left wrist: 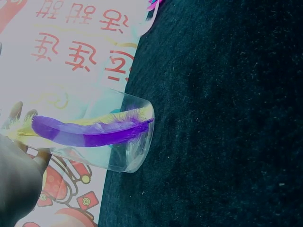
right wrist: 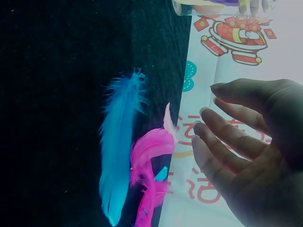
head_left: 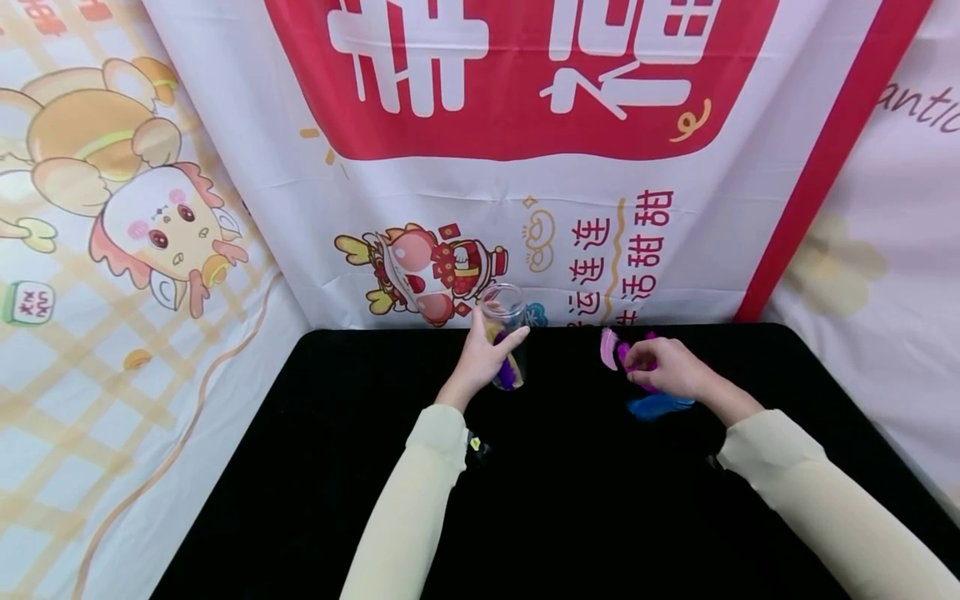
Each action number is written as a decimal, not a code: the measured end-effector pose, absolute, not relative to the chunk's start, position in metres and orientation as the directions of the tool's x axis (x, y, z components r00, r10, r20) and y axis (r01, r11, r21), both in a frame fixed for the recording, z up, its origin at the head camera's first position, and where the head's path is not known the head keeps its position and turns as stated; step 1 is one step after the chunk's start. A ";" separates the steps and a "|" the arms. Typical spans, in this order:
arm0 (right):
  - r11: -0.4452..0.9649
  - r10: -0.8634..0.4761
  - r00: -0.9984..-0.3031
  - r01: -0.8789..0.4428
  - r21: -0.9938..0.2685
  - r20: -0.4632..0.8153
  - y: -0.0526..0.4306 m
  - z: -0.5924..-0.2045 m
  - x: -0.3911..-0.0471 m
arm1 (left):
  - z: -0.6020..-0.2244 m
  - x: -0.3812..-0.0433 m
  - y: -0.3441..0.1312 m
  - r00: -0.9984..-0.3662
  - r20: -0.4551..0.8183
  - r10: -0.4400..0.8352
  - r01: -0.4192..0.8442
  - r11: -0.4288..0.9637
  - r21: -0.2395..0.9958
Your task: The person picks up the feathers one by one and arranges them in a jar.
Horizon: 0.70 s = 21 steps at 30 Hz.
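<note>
Jar (left wrist: 111, 158), clear and cylindrical, gripped by the left hand (head_left: 477, 354) toward the far side.
Purple feather (left wrist: 85, 136) and yellow feather (left wrist: 22, 137) inside; far right, the right hand (head_left: 670, 367), loosely bent and empty, by curled magenta feathers (right wrist: 154, 139), a long blue feather (right wrist: 118, 151) nearer.

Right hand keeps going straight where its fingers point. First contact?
Likely the magenta feathers, just ahead of the right hand in the head view, with the pale pink feather beyond. Height is unclear, so it might pass above both.
</note>
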State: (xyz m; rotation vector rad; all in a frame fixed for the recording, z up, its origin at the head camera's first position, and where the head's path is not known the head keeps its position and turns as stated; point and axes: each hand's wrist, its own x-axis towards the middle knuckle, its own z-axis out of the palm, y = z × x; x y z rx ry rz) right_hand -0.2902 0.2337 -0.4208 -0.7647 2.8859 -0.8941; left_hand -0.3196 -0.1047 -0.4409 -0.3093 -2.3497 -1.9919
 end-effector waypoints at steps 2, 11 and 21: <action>0.712 -0.477 -0.873 -0.453 -0.537 0.104 0.236 -0.424 -0.290 | -0.442 -0.320 -0.105 -0.979 0.162 0.122 0.180 0.155 0.971; 0.719 -0.494 -0.866 -0.454 -0.526 0.073 0.240 -0.430 -0.290 | -0.443 -0.320 -0.104 -0.979 0.164 0.120 0.181 0.153 0.971; 0.729 -0.500 -0.865 -0.446 -0.520 0.040 0.245 -0.433 -0.288 | -0.442 -0.320 -0.103 -0.980 0.167 0.112 0.183 0.163 0.969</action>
